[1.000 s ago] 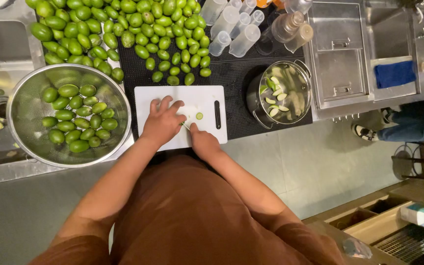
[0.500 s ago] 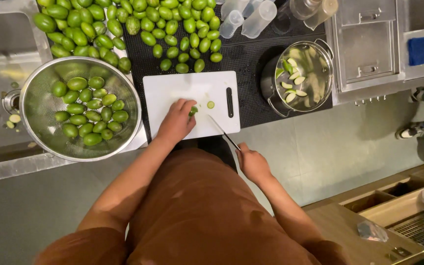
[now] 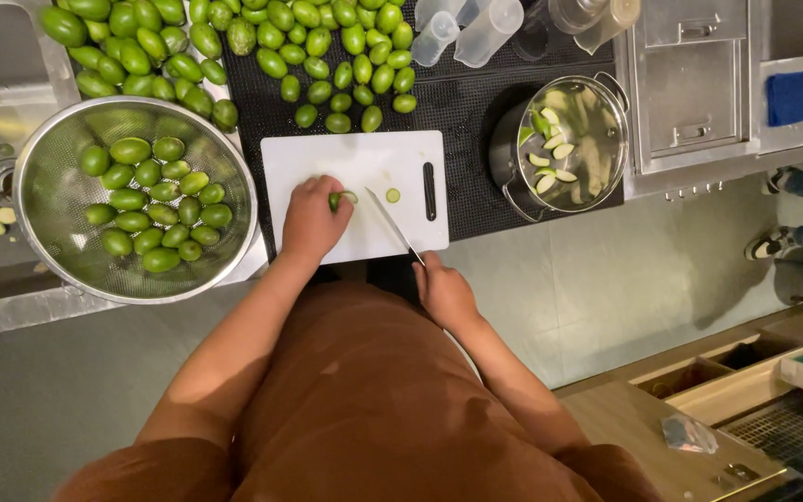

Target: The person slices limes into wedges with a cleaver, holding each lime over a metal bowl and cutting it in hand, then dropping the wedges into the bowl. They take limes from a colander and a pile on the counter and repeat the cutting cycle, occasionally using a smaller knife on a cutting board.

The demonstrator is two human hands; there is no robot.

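— What is seen underfoot?
— A pale grey-green tiled floor (image 3: 606, 288) is shown, dimly lit.
— And along the edges?
— A stainless steel counter (image 3: 2, 307) is set at left; open pale wooden drawers (image 3: 727, 381) are seen lower right.

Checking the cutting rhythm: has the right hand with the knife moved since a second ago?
Yes. The right hand has pulled back off the white cutting board toward the body; the knife tip remains over the board.

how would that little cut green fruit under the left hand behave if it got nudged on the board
The green fruit looks oval and smooth, so it would probably roll on the white cutting board unless laid on its cut face. The left hand pins it, which suggests it may slip. It looks small and likely light.
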